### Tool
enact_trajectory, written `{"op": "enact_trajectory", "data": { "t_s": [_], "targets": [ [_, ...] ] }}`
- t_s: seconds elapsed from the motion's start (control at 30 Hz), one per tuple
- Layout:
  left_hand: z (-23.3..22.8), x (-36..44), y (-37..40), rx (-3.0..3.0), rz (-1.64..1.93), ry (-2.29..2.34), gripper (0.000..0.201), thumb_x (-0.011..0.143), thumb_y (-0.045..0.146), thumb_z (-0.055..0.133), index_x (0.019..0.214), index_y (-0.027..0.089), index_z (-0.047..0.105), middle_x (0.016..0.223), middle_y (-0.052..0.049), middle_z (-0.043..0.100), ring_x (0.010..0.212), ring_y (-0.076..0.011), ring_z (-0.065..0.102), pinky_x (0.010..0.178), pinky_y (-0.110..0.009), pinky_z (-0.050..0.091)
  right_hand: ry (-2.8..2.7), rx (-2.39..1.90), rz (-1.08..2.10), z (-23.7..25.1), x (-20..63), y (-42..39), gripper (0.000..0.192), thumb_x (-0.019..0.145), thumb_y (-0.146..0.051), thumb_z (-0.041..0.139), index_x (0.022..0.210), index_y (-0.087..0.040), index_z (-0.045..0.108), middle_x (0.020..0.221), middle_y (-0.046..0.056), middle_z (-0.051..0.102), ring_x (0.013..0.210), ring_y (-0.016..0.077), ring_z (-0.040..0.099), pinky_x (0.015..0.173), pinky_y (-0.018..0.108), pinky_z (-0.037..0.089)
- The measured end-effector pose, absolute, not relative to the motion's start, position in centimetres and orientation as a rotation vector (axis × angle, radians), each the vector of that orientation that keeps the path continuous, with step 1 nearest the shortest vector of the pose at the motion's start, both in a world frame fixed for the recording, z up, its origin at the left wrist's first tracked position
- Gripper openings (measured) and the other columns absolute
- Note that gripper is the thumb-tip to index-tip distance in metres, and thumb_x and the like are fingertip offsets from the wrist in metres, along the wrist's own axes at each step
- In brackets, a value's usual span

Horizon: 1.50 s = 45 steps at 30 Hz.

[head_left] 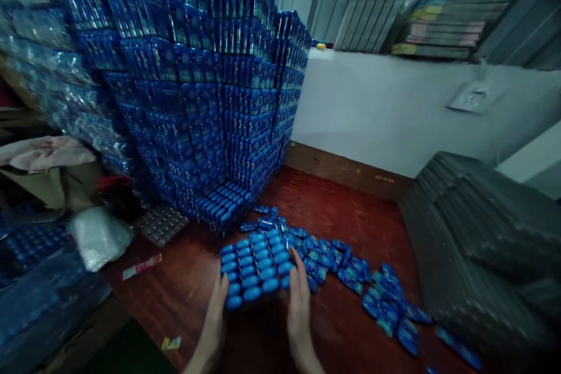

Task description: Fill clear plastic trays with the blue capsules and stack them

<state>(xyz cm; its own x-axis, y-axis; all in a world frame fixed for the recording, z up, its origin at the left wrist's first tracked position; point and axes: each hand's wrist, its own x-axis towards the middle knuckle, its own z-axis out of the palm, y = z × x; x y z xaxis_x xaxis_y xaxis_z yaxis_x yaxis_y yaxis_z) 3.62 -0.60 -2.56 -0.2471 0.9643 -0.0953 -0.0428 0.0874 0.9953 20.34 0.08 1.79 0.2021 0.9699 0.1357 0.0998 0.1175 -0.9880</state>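
Here, closest to the camera, the left hand (pixel 216 310) and the right hand (pixel 298 304) clasp a filled tray (pixel 254 269) from its two short sides, fingers curled onto the edges and palms facing each other, likely so the load stays level. The tray sits low over the red table (pixel 188 286), near its front, and holds rows of small blue oval pieces packed side by side, every pocket seemingly full. Just to the right of it, loose blue pieces (pixel 350 274) lie scattered in a band running toward the right edge, unsorted, within easy reach of the right hand. Left of the tray, a pink label strip (pixel 141 266) lies flat, with an empty clear tray (pixel 161 225) and a white plastic bag (pixel 99 236) behind it. Further back, a tall stack of filled blue trays (pixel 205 99) rises against the corner, stepped down toward the table so the front layers stay reachable. At right, a pile of grey sheets (pixel 477 245) leans; what they are cannot be told. Beyond, a white ledge (pixel 394 99) carries stacked books (pixel 442 23).
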Motion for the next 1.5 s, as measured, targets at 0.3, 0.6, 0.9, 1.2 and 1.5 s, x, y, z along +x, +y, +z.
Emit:
{"op": "enact_trajectory", "data": {
  "t_s": [0.3, 0.6, 0.9, 1.2, 1.5],
  "targets": [
    [7.2, -1.8, 10.7, 0.941, 1.694, 1.59, 0.09, 0.086, 0.055, 0.045, 0.147, 0.015, -0.007, 0.155, -0.013, 0.001, 0.142, -0.0234, 0.007, 0.115, -0.041, 0.014, -1.269, -0.893, 1.139, 7.7, 11.7, 21.5, 0.072, 0.084, -0.067, 0.033, 0.135, -0.017, 0.046, 0.137, 0.007, 0.049, 0.127, 0.0204, 0.043, 0.109, 0.037, 0.029],
    [1.9, -2.9, 11.9, 1.535, 1.541, 1.831, 0.084, 0.087, 0.052, 0.045, 0.147, 0.019, -0.003, 0.153, -0.011, -0.017, 0.141, -0.0251, -0.012, 0.114, -0.046, 0.001, -1.292, -1.044, 1.111, -0.7, 8.2, 19.3, 0.079, 0.087, -0.067, 0.016, 0.144, -0.013, 0.027, 0.15, 0.006, 0.026, 0.14, 0.0174, 0.02, 0.114, 0.036, 0.016],
    [1.1, -3.2, 12.3, 1.577, 1.587, 1.772, 0.081, 0.088, 0.048, 0.045, 0.147, 0.022, -0.004, 0.154, -0.007, -0.017, 0.141, -0.0234, -0.011, 0.115, -0.044, 0.001, -1.429, -1.129, 1.089, 0.1, 9.9, 20.0, 0.082, 0.084, -0.068, 0.031, 0.147, -0.019, 0.016, 0.15, 0.007, 0.027, 0.138, 0.0198, 0.024, 0.114, 0.041, 0.014],
    [-5.3, -8.0, 6.5, 1.596, 1.59, 2.225, 0.058, 0.091, 0.04, 0.039, 0.143, 0.017, 0.025, 0.151, -0.014, 0.021, 0.14, -0.0245, 0.018, 0.113, -0.045, 0.02, -1.361, -1.186, 1.102, -3.8, 17.8, 10.2, 0.057, 0.082, -0.061, 0.045, 0.117, -0.02, 0.062, 0.12, 0.01, 0.062, 0.114, 0.0255, 0.055, 0.099, 0.042, 0.04],
    [-5.3, -10.9, 5.0, 1.856, 0.275, 2.566, 0.04, 0.089, 0.026, 0.044, 0.124, 0.008, 0.053, 0.126, -0.024, 0.05, 0.118, -0.0365, 0.046, 0.094, -0.054, 0.038, -1.413, -1.345, 1.321, -5.4, 23.1, 0.7, 0.045, 0.078, -0.054, 0.057, 0.1, -0.016, 0.069, 0.087, 0.011, 0.072, 0.079, 0.0258, 0.068, 0.077, 0.037, 0.052]
  ]
}}
